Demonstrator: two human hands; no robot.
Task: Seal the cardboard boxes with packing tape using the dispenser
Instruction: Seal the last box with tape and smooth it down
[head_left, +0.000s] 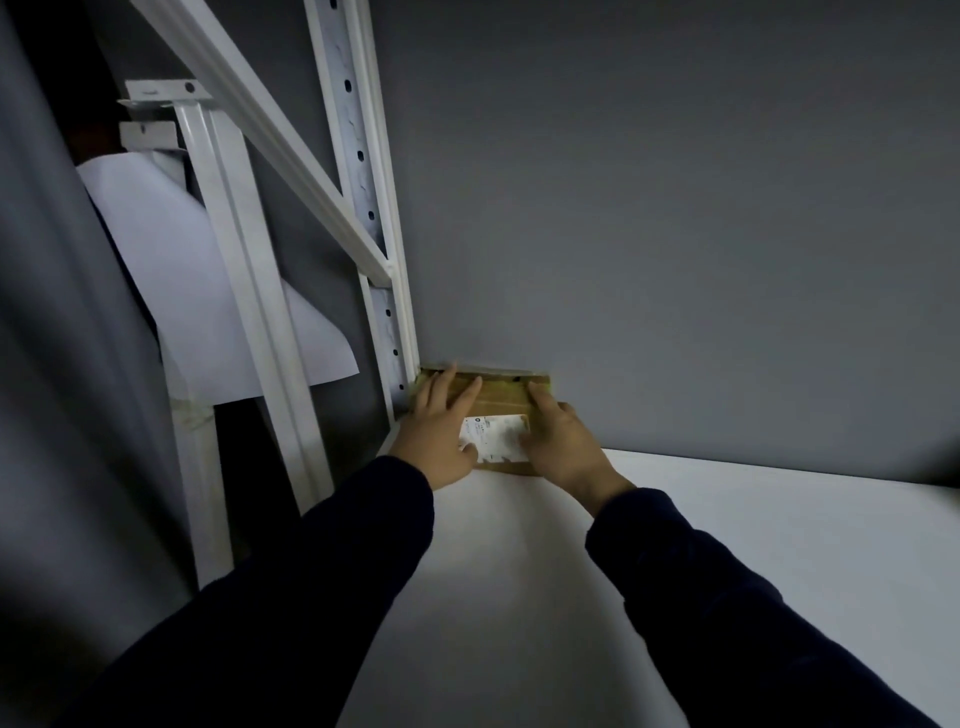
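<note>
The box (498, 399) sits in the far left corner of a white shelf (727, 519). Its far edge is against the grey wall (675, 208) and its left end is just beside the foot of a white post (363, 182). It is a flat brown carton, top face up. A white label (501, 439) lies on the near half of the top, and a yellowish strip (506, 385) runs along the far edge.

Both hands lie on the top, gripping nothing. The left hand (439, 441) covers the box's 9 o'clock side with its fingers straight and spread, pointing to 12 o'clock, the tips near the far edge. Its thumb touches the label's near left corner. The right hand (563, 441) covers the 3 o'clock side, fingers laid flat and together, the forefinger reaching toward the far right corner. Whether any finger folds over the right edge cannot be told. The label shows between the two hands.

Dark sleeves (311, 597) run back from both wrists toward 6 o'clock, over the bare shelf.

At 10 o'clock from the box, a white brace (270, 130) slants down to meet the post. Further out at 9 o'clock stands a second white upright (234, 312), with a white sheet (182, 270) hanging behind it.
</note>
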